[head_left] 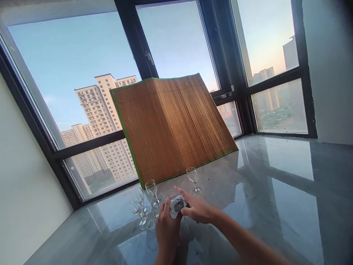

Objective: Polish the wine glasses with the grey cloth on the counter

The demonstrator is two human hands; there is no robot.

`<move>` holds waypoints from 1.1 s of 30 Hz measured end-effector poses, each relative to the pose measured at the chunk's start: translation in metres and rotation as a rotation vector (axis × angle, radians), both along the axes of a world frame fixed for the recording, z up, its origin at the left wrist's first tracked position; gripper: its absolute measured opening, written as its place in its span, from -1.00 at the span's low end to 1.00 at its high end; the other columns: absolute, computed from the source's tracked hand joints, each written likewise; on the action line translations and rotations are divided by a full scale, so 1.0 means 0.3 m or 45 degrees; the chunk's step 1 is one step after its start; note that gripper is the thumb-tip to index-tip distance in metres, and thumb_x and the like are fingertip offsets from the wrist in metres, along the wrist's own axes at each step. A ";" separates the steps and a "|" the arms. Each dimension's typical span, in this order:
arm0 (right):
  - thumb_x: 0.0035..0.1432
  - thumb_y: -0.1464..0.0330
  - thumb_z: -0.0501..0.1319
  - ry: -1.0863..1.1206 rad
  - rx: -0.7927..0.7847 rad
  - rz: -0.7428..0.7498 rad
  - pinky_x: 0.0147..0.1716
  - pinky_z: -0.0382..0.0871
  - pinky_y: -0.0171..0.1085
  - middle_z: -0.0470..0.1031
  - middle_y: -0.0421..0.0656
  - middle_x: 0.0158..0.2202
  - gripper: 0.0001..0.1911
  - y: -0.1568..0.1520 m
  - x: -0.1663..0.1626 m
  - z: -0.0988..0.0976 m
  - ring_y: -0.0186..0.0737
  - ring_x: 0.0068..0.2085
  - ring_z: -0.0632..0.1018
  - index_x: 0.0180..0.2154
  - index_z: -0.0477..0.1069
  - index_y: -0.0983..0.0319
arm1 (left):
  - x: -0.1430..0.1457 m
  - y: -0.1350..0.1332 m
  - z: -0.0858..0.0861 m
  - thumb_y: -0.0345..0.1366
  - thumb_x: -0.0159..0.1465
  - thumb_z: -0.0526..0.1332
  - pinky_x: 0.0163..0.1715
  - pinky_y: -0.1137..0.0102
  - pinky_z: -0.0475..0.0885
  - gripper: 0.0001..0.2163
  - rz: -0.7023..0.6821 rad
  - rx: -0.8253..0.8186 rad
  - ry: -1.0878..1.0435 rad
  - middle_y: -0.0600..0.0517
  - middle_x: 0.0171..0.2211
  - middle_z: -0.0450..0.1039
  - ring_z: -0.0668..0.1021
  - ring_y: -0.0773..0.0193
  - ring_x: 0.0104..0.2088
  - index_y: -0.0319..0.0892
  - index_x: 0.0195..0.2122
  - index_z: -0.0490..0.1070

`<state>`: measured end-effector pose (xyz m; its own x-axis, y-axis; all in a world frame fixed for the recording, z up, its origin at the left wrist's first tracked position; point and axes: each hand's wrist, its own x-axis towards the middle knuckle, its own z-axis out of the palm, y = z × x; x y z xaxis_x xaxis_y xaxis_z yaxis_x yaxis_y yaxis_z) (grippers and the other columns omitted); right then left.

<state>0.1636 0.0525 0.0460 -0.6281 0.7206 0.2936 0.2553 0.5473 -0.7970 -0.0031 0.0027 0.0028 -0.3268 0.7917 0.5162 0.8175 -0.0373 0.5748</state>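
Observation:
My left hand (167,224) is closed around a small stemmed glass (172,203), most of it hidden by my fingers. A crumpled grey-white cloth (179,204) is bunched at the mouth of this glass; how far it reaches inside is hard to see. From the right, my right hand (200,209) grips the cloth with thumb and fingers, its index finger stretched outward. Just left of my hands several clear stemmed glasses stand upright close together, among them a front glass (137,204) and a rear glass (151,188). A separate stemmed glass (192,176) stands upright beyond my right hand.
A brown slatted mat (176,125) with green edging leans against the windows behind the glasses. The glossy grey floor (275,221) mirrors the windows. Dark window frames (245,106) enclose the far side, with a white wall (24,176) at left.

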 end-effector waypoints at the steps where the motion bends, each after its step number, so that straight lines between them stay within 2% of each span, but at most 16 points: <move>1: -0.02 0.38 0.16 0.011 -0.050 0.020 -0.28 0.38 -0.24 0.55 -0.13 -0.21 -0.11 -0.001 0.000 0.000 -0.19 -0.31 0.50 0.38 0.06 0.11 | 0.000 0.001 -0.002 -0.13 0.21 0.27 -0.18 0.30 0.41 -0.54 -0.005 -0.002 0.006 -0.11 0.05 0.48 0.56 0.02 -0.06 -0.09 0.14 0.40; 4: -0.06 0.41 0.14 0.085 -0.225 0.077 -0.56 0.29 -0.41 0.50 -0.21 -0.30 -0.05 0.002 -0.003 -0.006 -0.35 -0.52 0.42 0.39 -0.03 0.02 | -0.005 0.009 -0.012 -0.16 0.22 0.25 -0.21 0.30 0.42 -0.54 -0.003 0.043 0.000 -0.11 0.02 0.49 0.57 0.04 -0.10 -0.09 0.15 0.39; 7: -0.10 0.44 0.14 0.163 -0.329 0.122 -0.65 0.23 -0.46 0.49 -0.23 -0.27 -0.01 0.014 -0.003 -0.012 -0.43 -0.59 0.36 0.39 -0.06 -0.04 | -0.015 0.021 -0.030 -0.10 0.19 0.28 -0.27 0.30 0.44 -0.52 -0.066 0.131 -0.044 -0.12 -0.07 0.52 0.59 0.07 -0.23 -0.12 0.13 0.41; 9: -0.13 0.45 0.18 0.217 -0.344 0.149 -0.59 0.29 -0.43 0.51 -0.21 -0.22 0.00 0.023 -0.002 -0.013 -0.42 -0.55 0.38 0.38 -0.01 0.01 | -0.024 0.033 -0.044 -0.03 0.15 0.33 -0.35 0.30 0.46 -0.48 -0.154 0.185 -0.093 -0.14 -0.09 0.54 0.58 0.11 -0.33 -0.14 0.10 0.44; 11: -0.15 0.47 0.23 0.301 -0.323 0.170 -0.43 0.39 -0.36 0.52 -0.16 -0.14 -0.03 0.026 -0.001 -0.009 -0.34 -0.43 0.47 0.35 0.08 0.09 | -0.031 0.048 -0.058 0.04 0.10 0.36 -0.44 0.32 0.45 -0.44 -0.229 0.234 -0.170 -0.18 -0.09 0.55 0.57 0.14 -0.40 -0.15 0.07 0.46; 13: -0.16 0.48 0.27 0.401 -0.265 0.158 -0.23 0.42 -0.29 0.51 -0.12 -0.03 -0.09 0.021 -0.002 -0.002 -0.24 -0.24 0.51 0.30 0.20 0.13 | -0.036 0.064 -0.070 0.05 0.09 0.37 -0.45 0.33 0.47 -0.43 -0.299 0.282 -0.271 -0.21 -0.06 0.55 0.60 0.11 -0.34 -0.16 0.06 0.46; 15: -0.14 0.46 0.30 0.466 -0.225 0.124 -0.13 0.41 -0.23 0.50 -0.12 0.00 -0.15 0.008 -0.005 0.006 -0.17 -0.15 0.51 0.26 0.28 0.13 | -0.037 0.077 -0.077 0.03 0.09 0.38 -0.40 0.33 0.51 -0.43 -0.355 0.305 -0.364 -0.21 -0.02 0.54 0.62 0.08 -0.25 -0.15 0.07 0.44; 19: 0.01 0.29 0.33 0.537 -0.187 0.065 -0.11 0.41 -0.17 0.53 -0.09 -0.07 -0.31 -0.013 -0.017 0.012 -0.12 -0.15 0.52 0.21 0.35 0.16 | -0.018 0.085 -0.080 -0.02 0.09 0.40 -0.28 0.30 0.55 -0.44 -0.446 0.305 -0.535 -0.19 -0.01 0.53 0.63 0.06 -0.16 -0.14 0.08 0.41; 22: 0.17 0.15 0.24 0.600 -0.107 -0.013 -0.07 0.39 -0.14 0.53 -0.05 -0.06 -0.45 -0.010 -0.034 -0.005 -0.12 -0.15 0.51 0.17 0.41 0.20 | 0.007 0.079 -0.069 -0.01 0.05 0.42 -0.24 0.30 0.55 -0.44 -0.512 0.317 -0.687 -0.17 -0.03 0.55 0.62 0.03 -0.12 -0.13 0.04 0.43; 25: 0.25 0.15 0.16 0.665 -0.074 -0.071 -0.16 0.40 -0.17 0.54 -0.08 -0.17 -0.49 0.002 -0.054 -0.025 -0.17 -0.25 0.49 0.17 0.40 0.20 | 0.028 0.069 -0.050 0.01 -0.02 0.45 -0.38 0.36 0.53 -0.40 -0.501 0.274 -0.795 -0.14 -0.13 0.57 0.62 0.11 -0.29 -0.16 0.01 0.44; 28: 0.26 0.22 0.15 0.741 -0.077 -0.119 -0.24 0.39 -0.23 0.51 -0.13 -0.27 -0.51 0.006 -0.064 -0.028 -0.21 -0.31 0.46 0.18 0.36 0.21 | 0.043 0.061 -0.034 -0.01 -0.02 0.46 -0.41 0.39 0.49 -0.41 -0.494 0.248 -0.869 -0.07 -0.21 0.58 0.58 0.22 -0.39 -0.16 0.01 0.45; 33: 0.24 0.28 0.14 0.780 0.018 -0.254 -0.11 0.39 -0.21 0.50 -0.12 -0.17 -0.49 -0.003 -0.069 -0.018 -0.19 -0.23 0.49 0.21 0.30 0.20 | 0.065 0.057 -0.024 0.03 -0.07 0.48 -0.57 0.48 0.34 -0.40 -0.388 0.195 -1.002 0.07 -0.43 0.46 0.45 0.34 -0.54 -0.15 -0.05 0.46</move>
